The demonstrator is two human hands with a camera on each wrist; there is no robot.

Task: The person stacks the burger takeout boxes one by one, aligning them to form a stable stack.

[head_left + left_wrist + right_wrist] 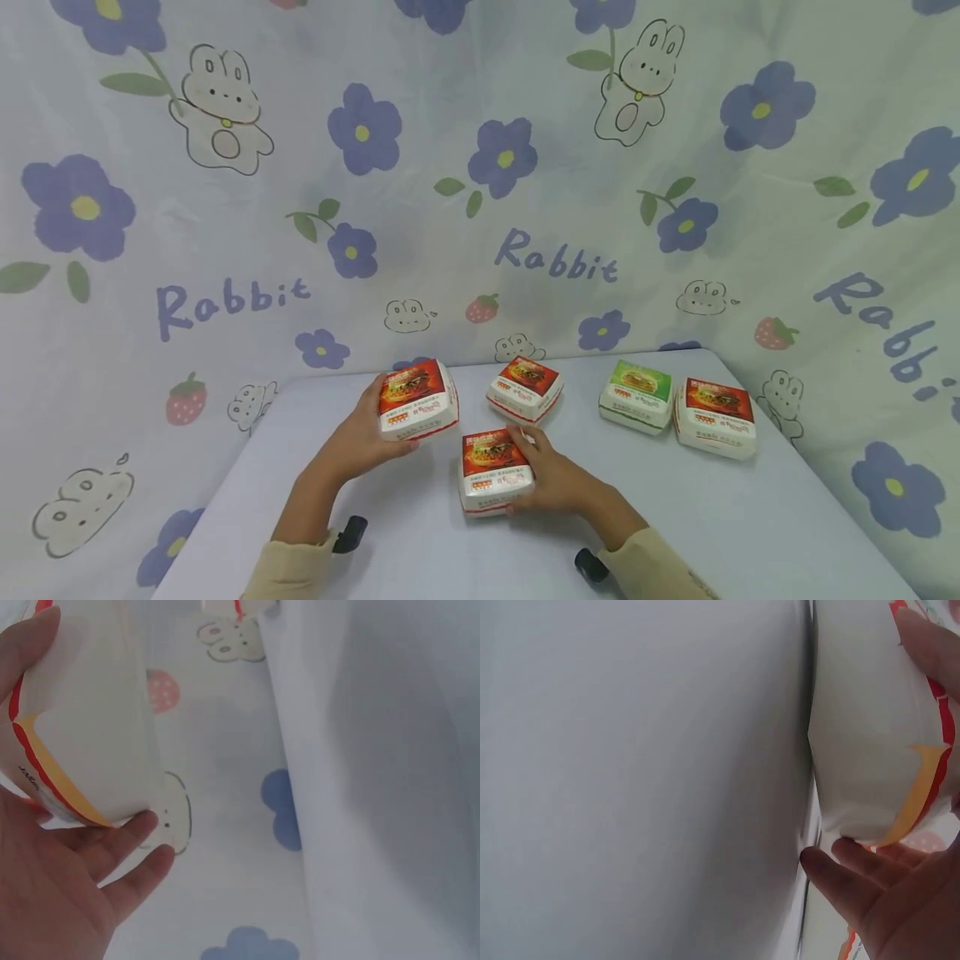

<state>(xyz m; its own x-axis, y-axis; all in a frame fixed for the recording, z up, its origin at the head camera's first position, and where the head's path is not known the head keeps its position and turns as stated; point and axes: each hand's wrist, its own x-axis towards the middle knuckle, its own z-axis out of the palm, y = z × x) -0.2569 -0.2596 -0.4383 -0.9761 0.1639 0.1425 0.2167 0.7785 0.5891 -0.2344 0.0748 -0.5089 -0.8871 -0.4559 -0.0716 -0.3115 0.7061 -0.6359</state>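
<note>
My left hand [356, 442] grips a red-and-white burger box [417, 400] by its left side, with the thumb at the near side. The left wrist view shows the pale underside of this box [90, 727], raised off the table. Nearer to me, the right hand [561, 480] holds a second red-topped burger box [497, 477] from its right side. In the right wrist view the base of that box [877, 720] is close over the white tabletop, thumb on one side and fingers on the other. Both printed lids face up.
Behind the two held boxes stands another red burger box [525, 388]. At the right, a green-topped burger box [636, 397] sits beside a red one [716, 418]. The white table [780, 525] ends at a rabbit-and-flower curtain [420, 208].
</note>
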